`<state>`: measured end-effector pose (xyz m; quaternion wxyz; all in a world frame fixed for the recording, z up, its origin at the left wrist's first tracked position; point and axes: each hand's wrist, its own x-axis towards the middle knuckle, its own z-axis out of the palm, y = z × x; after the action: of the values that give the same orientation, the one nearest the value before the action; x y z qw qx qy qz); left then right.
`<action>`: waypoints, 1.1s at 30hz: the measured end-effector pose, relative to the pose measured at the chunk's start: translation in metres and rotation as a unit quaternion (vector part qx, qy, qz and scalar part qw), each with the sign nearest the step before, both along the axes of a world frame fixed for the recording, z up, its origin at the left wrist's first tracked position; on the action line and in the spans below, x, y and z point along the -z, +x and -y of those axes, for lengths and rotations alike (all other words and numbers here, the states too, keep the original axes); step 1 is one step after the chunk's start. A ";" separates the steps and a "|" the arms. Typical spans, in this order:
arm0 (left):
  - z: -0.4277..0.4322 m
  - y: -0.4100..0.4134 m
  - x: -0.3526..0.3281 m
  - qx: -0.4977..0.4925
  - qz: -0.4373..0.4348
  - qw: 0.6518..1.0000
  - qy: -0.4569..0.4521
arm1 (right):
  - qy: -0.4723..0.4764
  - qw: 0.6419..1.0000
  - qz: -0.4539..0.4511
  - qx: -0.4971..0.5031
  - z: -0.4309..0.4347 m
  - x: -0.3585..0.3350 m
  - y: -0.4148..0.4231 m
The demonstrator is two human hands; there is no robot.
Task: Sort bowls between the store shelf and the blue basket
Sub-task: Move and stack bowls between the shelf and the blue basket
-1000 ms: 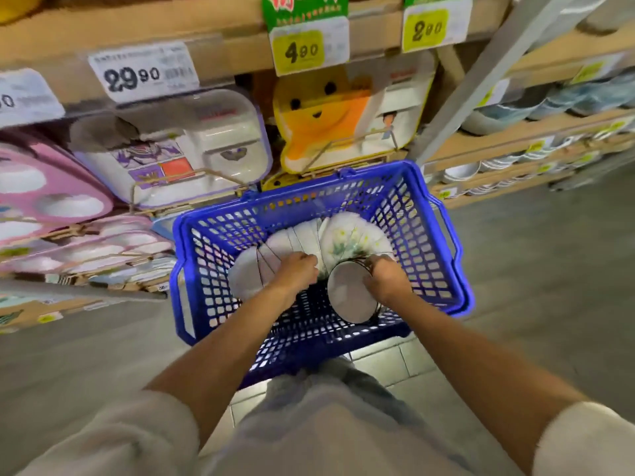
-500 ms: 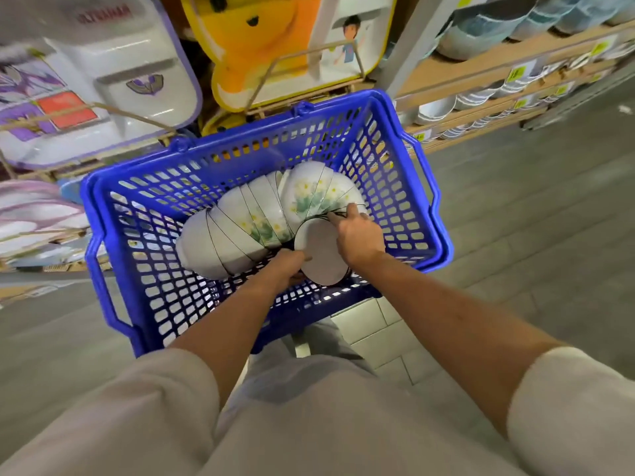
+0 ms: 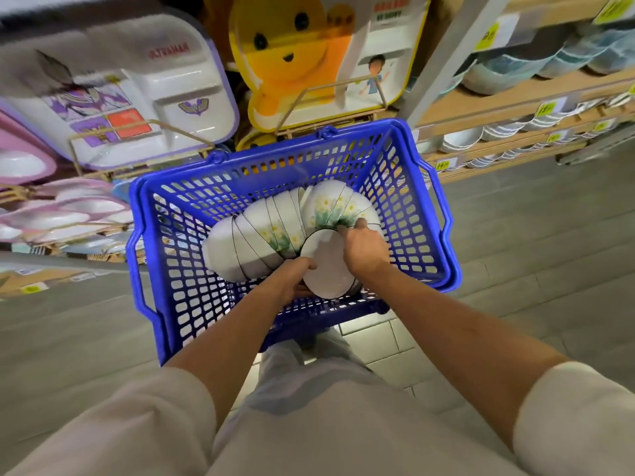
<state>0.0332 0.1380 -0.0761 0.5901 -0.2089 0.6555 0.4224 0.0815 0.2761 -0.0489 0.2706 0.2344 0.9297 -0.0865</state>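
Note:
A blue plastic basket point(image 3: 165, 262) stands on the floor in front of the store shelf point(image 3: 515, 101). Inside it lie two nested rows of white bowls with yellow flowers, a left row point(image 3: 254, 242) and a right row point(image 3: 336, 204), both on their sides. A single white bowl point(image 3: 326, 266) faces me at the near end. My right hand point(image 3: 366, 250) grips its upper rim. My left hand point(image 3: 292, 280) holds its lower left edge, fingers curled under it.
Children's divided trays, purple-edged point(image 3: 137, 91) and yellow bear-shaped point(image 3: 292, 56), stand on wire racks behind the basket. Pink trays point(image 3: 62, 214) lie at left. Shelves at right carry stacked bowls point(image 3: 508, 70) with yellow price tags. Grey tiled floor point(image 3: 532, 255) surrounds the basket.
My head has tilted down and closer, so the basket looks larger. The left hand moved from the left bowl row down to the single bowl's lower edge; the right hand kept its grip.

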 end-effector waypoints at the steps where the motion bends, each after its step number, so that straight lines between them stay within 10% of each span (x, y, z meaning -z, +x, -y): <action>1: 0.002 0.000 -0.005 -0.004 -0.009 1.000 -0.001 | -0.012 1.000 -0.007 -0.006 -0.001 -0.003 -0.002; 11: 0.018 -0.021 -0.085 -0.100 -0.163 0.981 0.017 | -0.243 0.951 -0.134 0.139 -0.034 -0.077 -0.030; 18: 0.014 -0.020 -0.171 -0.252 -0.268 0.911 0.186 | -0.409 0.832 -0.269 0.261 -0.041 -0.171 -0.042; 33: 0.008 -0.001 -0.312 -0.362 -0.376 0.810 0.266 | -0.458 0.764 -0.401 0.212 -0.016 -0.290 -0.014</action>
<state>0.0319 0.1302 0.2360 0.1344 -0.0902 0.5650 0.8090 0.0671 0.2922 0.2415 -0.0770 0.2179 0.7298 -0.6434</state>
